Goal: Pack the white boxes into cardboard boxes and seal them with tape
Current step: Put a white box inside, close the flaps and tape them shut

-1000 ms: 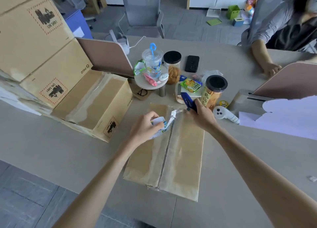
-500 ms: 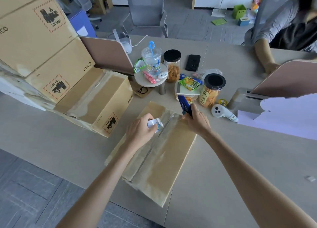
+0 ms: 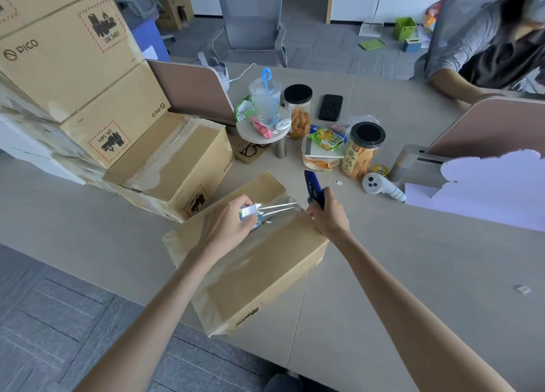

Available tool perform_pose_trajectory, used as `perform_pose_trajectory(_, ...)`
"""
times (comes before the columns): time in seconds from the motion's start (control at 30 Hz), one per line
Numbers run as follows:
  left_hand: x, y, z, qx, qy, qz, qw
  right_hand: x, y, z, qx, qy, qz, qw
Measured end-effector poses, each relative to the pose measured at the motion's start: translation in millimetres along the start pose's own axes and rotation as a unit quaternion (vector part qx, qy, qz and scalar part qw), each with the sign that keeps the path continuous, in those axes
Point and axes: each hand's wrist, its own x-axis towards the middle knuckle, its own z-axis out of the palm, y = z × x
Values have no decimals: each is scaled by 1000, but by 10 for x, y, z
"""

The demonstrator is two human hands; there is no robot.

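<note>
In the head view, the left hand [image 3: 227, 228] curls its fingers round a tape roll [image 3: 250, 213]. A clear strip of tape [image 3: 278, 207] stretches from that grip across to the right hand [image 3: 328, 219], which is wrapped tight round a blue cutter [image 3: 313, 188]. The closed cardboard box [image 3: 256, 273] lies directly beneath both grips, skewed on the table [image 3: 413, 259].

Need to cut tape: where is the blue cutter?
Head view, centre: the right hand grips the blue cutter above the cardboard box's far corner, near the snack jar.

Grey carpet floor [image 3: 59, 318], beige desk [image 3: 413, 273], grey office chair [image 3: 250, 22].
</note>
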Motion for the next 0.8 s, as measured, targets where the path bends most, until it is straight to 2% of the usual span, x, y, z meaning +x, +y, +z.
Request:
perform_pose_trajectory(0.13, 28, 152, -109, -5, 13, -7, 1000, 84, -103, -103, -20, 14, -42, 999)
perform_pose_trajectory(0.27, 100, 255, -51, 14, -14, -66, 998, 199, -164, -144, -57, 5, -66, 996)
perform_pose_trajectory(0.37, 185, 285, 2, 75, -39, -98, 992, 283, -157, -169, -78, 4, -61, 995)
perform_pose_trajectory(0.57, 337, 362, 104, 137, -74, -110, 982, 512, -76, -176, -108, -24, -48, 993)
perform_pose_trajectory(0.8, 541, 308, 283, 138, -111, -140, 974, 719, 119, 2, -103, -72, -8, 992)
